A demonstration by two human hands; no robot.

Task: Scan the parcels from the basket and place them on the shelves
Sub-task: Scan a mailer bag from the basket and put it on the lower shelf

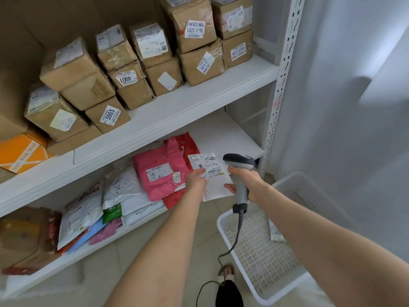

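My left hand (195, 180) holds a flat white parcel (212, 173) by its left edge, label side up, in front of the lower shelf (223, 134). My right hand (245, 180) grips the grey handle of a corded barcode scanner (240, 165), whose black head sits just right of the parcel's label; that hand's fingertips also touch the parcel's right edge. The white perforated basket (223, 231) stands on the floor at the lower right, with one small white parcel (275, 232) inside, partly hidden by my right forearm.
The upper shelf (177, 111) carries several brown cardboard boxes (124, 74) and an orange box (20, 154). The lower shelf holds pink (161, 173), red and white mailer bags (88, 213). A white perforated upright (281, 85) and a grey curtain stand to the right.
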